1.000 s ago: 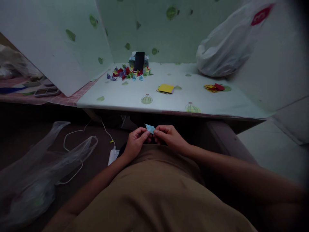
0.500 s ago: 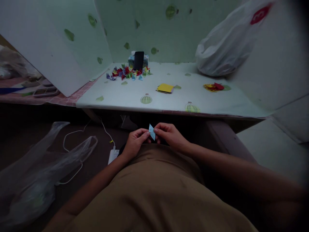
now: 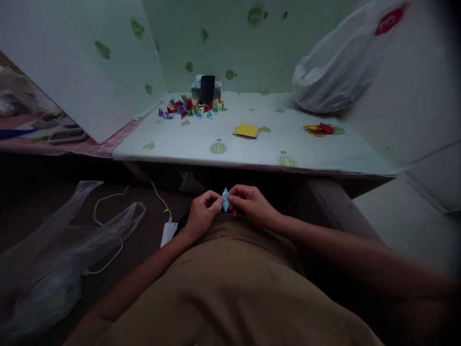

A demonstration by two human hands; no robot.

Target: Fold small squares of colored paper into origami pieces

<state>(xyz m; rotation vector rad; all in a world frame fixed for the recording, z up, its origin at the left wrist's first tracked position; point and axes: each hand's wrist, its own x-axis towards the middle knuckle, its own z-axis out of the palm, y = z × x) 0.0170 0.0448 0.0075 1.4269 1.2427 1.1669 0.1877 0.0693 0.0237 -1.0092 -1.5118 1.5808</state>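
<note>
A small light-blue folded paper [image 3: 225,200], shaped like a narrow diamond, stands upright between my hands, just over my lap. My left hand [image 3: 204,211] pinches its left side between thumb and fingers. From the other side, my right hand [image 3: 250,203] grips the right edge, thumb toward me. Some fingertips behind the paper are hidden. Both hands are below the front edge of the table [image 3: 180,149].
Several colourful folded paper cranes [image 3: 189,106] lie by a phone [image 3: 206,90] leaning on a tissue box [image 3: 217,89]. A yellow-topped paper stack [image 3: 247,130], red and yellow pieces [image 3: 320,129] and a white plastic bag [image 3: 327,77] are on the table. A power bank [image 3: 168,233] sits at left.
The blue paper has turned from a slant to nearly upright and sits slightly lower. My fingers have shifted a little on its edges; both hands still hold it.
</note>
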